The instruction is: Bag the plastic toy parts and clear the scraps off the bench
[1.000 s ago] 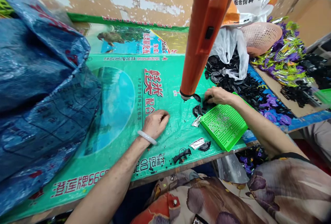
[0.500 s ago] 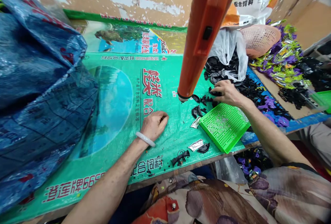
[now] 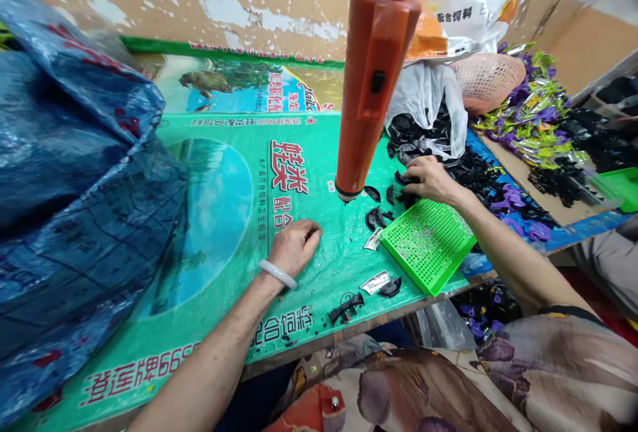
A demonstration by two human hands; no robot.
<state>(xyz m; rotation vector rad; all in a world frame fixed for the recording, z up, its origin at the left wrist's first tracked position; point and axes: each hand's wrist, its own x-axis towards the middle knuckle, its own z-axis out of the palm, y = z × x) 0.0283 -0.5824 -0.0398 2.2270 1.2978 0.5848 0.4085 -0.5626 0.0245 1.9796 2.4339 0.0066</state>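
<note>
My left hand [image 3: 295,246], with a pale bangle [image 3: 278,274] at the wrist, rests curled on the green printed sheet [image 3: 319,252]. Its thumb lies against the bent fingers, and nothing shows in it. At the right, my right hand [image 3: 429,179] is bent over a black plastic part [image 3: 403,178] at its fingertips; the underside of the grip is hidden. Just below that hand sits a green perforated tray [image 3: 428,246] with many small metal screws. Loose curved black parts [image 3: 375,218] and a silvery plate [image 3: 373,239] lie left of the tray.
An orange electric screwdriver [image 3: 373,86] hangs above the sheet, tip down. Behind my right hand are a white plastic bag [image 3: 423,90] of black parts and a pink basket [image 3: 486,80]. A blue woven sack [image 3: 90,186] fills the left. Purple and yellow-green parts [image 3: 528,119] are heaped at right.
The view has shifted slightly, and the hanging screwdriver appears further left and more upright. My right hand stays among the black parts, its fingers slightly moved. My left hand keeps its curled pose.
</note>
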